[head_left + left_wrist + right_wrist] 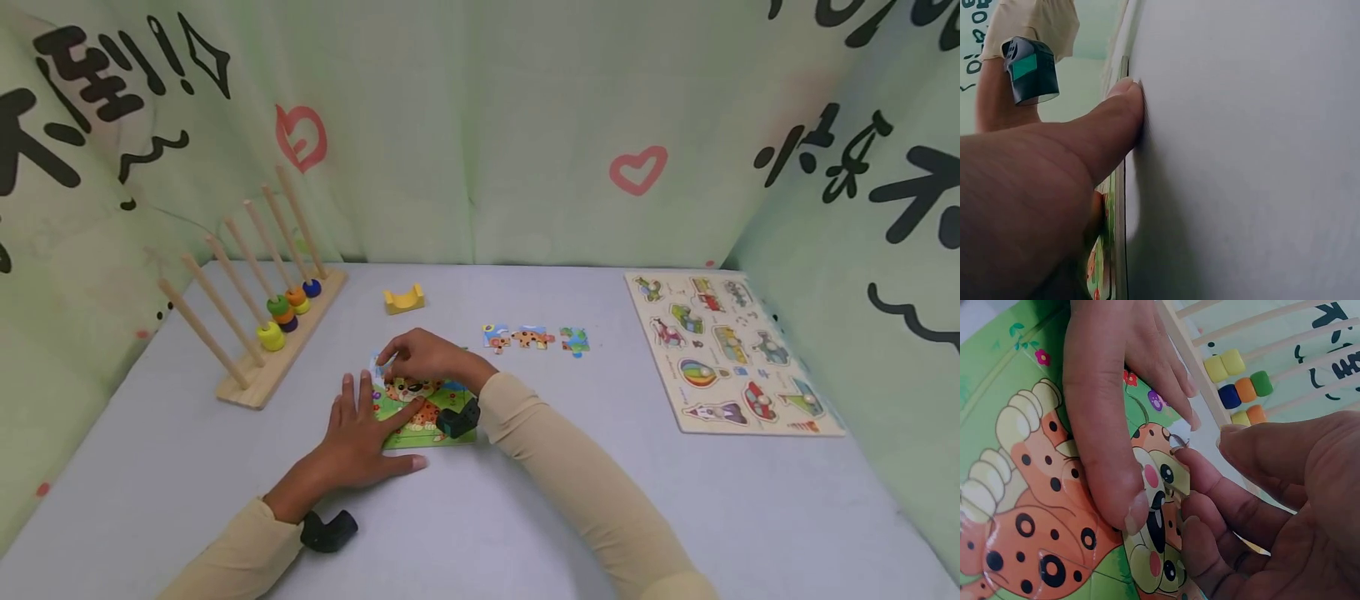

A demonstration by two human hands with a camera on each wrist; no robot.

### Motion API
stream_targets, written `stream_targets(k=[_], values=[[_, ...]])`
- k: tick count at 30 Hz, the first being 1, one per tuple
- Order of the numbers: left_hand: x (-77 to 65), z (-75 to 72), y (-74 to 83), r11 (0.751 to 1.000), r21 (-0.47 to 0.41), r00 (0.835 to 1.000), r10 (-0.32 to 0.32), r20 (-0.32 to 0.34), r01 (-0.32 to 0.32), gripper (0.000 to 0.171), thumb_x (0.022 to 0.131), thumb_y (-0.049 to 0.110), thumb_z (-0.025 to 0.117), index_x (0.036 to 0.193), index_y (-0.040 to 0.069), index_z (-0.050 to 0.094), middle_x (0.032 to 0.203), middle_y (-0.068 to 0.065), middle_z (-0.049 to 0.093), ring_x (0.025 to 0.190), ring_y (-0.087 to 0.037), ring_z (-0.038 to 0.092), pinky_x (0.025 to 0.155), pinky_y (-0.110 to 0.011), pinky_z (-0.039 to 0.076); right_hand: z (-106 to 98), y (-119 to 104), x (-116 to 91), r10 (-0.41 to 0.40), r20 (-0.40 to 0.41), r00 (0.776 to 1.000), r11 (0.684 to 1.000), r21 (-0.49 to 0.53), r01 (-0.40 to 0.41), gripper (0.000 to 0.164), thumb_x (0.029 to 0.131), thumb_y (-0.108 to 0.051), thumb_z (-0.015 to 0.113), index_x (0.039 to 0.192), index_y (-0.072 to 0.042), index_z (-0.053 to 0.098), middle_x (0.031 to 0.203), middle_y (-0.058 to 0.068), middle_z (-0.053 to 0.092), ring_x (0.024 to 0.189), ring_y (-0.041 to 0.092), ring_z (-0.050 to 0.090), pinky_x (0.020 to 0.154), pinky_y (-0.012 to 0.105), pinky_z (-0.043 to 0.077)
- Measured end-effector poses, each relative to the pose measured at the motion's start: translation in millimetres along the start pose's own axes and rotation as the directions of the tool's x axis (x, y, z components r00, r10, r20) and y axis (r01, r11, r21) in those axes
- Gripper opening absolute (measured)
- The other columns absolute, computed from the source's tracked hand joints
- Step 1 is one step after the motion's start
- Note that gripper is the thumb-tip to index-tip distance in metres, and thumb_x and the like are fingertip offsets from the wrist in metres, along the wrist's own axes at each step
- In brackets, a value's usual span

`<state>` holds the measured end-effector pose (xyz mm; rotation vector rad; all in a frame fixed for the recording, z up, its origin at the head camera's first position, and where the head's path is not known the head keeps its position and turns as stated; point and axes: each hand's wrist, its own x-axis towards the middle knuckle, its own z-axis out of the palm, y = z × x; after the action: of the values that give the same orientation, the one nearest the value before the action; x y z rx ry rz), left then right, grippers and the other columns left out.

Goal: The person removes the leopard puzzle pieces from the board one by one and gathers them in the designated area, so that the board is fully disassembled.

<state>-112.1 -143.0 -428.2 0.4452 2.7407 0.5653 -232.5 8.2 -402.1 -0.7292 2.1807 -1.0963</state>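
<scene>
Left hand lies near, fingers spread, thumb pointing right; right hand sits farther, fingers bent, thumb apart.

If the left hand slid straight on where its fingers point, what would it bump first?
Probably the right hand, just ahead over the puzzle; depth is unclear, so the left hand might just miss it.

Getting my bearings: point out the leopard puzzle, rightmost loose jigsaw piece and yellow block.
Leopard puzzle [1044, 534]: right wrist view, leopard's spotted body.
Rightmost loose jigsaw piece [575, 339]: head view, its middle.
Yellow block [405, 303]: head view, its side.
</scene>
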Motion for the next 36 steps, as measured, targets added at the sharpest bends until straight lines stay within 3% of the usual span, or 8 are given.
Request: stream_targets(k=[9,23,36], values=[[1.0,0.8,-1.0,1.0,0.026,1.0,-0.005,-0.017,0.005,0.082,0.083,0.066,0.062,0.151,0.028,0.038,0.152,-0.037,-0.012,0.134,-0.058,-0.021,0.105,-0.069,-0.002,-0.6,0.8,-0.4,-0.022,0.022,1.0,1.0,0.004,0.022,0.022,0.095,-0.007,0.063,0.116,-0.002,0.067,0.097,0.005,0.07,0.085,0.013,0.064,0.07,0.025,0.05],[-0.4,-1.4,1.3,1.0,0.017,1.0,0.008,-0.02,-0.008,0.082,0.083,0.065,0.063,0.151,0.026,0.038,0.152,-0.039,-0.009,0.135,-0.059,-0.017,0.105,-0.071,0.0,-1.3,5.5,-1.0,-0.022,0.04,0.999,1.0,0.009,0.022,0.019,0.095,-0.005,0.062,0.113,-0.002,0.068,0.092,0.004,0.07,0.079,0.014,0.063,0.066,0.025,0.049],[1.8,1.7,-2.1,1.0,-0.006,1.0,0.006,-0.005,-0.006,0.085,0.084,0.067,0.06,0.153,0.026,0.033,0.152,-0.037,-0.016,0.137,-0.053,-0.021,0.105,-0.068,-0.006,-0.7,4.8,-2.4,-0.032,0.014,0.999,0.999,0.02,0.031,0.017,0.096,-0.006,0.062,0.109,0.0,0.07,0.091,0.003,0.069,0.076,0.011,0.059,0.067,0.023,0.047]])
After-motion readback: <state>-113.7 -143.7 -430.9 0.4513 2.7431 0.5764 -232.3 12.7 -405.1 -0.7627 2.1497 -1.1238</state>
